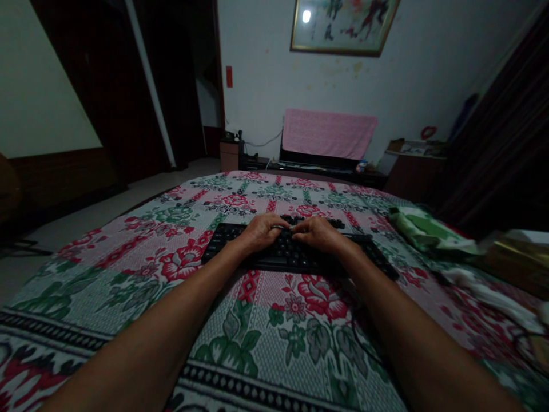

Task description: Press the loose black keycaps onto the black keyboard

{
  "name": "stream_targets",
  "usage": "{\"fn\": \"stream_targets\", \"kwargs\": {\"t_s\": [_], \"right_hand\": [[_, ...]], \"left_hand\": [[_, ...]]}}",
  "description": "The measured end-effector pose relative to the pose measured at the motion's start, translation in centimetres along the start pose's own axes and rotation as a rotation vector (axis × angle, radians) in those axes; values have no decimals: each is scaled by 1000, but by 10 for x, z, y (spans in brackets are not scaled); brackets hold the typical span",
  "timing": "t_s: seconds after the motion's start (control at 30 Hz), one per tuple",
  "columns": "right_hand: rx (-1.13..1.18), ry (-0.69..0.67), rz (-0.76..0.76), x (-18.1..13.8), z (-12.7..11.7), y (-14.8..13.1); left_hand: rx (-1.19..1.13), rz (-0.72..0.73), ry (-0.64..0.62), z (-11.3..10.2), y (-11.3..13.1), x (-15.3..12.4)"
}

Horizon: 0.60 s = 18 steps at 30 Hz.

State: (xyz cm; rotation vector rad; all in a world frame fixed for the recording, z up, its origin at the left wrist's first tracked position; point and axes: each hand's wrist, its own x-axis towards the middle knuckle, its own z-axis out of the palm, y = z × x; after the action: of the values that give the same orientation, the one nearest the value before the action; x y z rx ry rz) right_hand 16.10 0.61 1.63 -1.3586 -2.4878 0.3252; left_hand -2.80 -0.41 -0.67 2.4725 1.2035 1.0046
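Nothing readable for us here: the key legends on the flat black plastic computer keyboard (295, 257) are too small and dim to make out, and the little red rectangular tag (229, 76) on the far wall is just a red blur. The gold-framed painting (343, 23) high on that wall shows loose brush shapes, and if it carries any lettering we can't tell.

The surface is a bed under a woven bedspread with red flowers and green leaves on a pale ground (171, 286). The keyboard lies flat on it near the middle, long side facing us. To the right, a crumpled green and white cloth bundle (424, 229) lies on the bedspread near the keyboard's right end. The room is dim, with pale walls. A pink towel-like cloth (328, 133) hangs over a dark screen on a low cabinet past the foot of the bed, and a white pole (150, 86) leans in the dark doorway at left.

Both forearms reach straight out. Our left hand (261, 232) and right hand (319, 233) rest on the keyboard's upper middle, fingers curled in narrow, tips meeting each other. There's a small pale speck between the fingertips. We can't tell what it is or whether either hand really grips it.
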Motion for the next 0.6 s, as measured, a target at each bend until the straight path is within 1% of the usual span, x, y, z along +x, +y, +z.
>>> {"fn": "stream_targets", "kwargs": {"t_s": [0.07, 0.17, 0.27, 0.4, 0.6], "right_hand": [[12, -9, 27, 1, 1, 1], [16, -5, 66, 3, 3, 4], [65, -14, 63, 4, 5, 7], [138, -25, 23, 3, 7, 11], [132, -55, 0, 0, 4, 8]], "left_hand": [[23, 57, -51, 2, 0, -1], [82, 89, -119, 4, -2, -2], [128, 136, -180, 4, -1, -3], [192, 154, -184, 5, -2, -2], [250, 168, -187, 8, -5, -1]]}}
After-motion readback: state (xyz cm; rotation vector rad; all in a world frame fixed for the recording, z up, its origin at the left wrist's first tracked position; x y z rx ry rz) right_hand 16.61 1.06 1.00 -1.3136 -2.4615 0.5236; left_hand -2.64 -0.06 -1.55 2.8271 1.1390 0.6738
